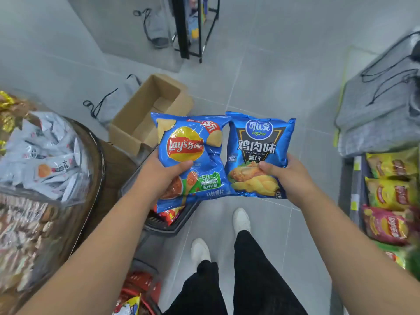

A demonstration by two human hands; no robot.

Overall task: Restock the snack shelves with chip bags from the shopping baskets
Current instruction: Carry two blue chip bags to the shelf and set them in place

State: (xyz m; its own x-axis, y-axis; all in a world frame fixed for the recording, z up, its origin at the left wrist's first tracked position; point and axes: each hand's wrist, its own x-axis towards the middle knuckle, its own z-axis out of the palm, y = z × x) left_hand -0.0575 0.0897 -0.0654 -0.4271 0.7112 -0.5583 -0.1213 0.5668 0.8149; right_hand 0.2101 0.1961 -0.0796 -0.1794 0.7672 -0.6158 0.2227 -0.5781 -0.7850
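Observation:
My left hand (159, 176) grips a blue Lay's chip bag (193, 142) by its lower left side, thumb across the front. My right hand (293, 178) holds a blue Copico chicken-flavour chip bag (259, 142) at its lower right corner. Both bags are upright, side by side, above the floor. Below the left bag sits a dark shopping basket (163, 226) with a red chip bag inside. A snack shelf (391, 196) with yellow and red chip bags runs along the right edge.
An open cardboard box (145, 119) lies on the floor ahead. A round display (45, 178) with packaged snacks stands at the left. Grey bags (381, 110) are stacked at the right. A black rack (195, 26) stands further ahead. My feet in white shoes (241, 219) are on grey tiles.

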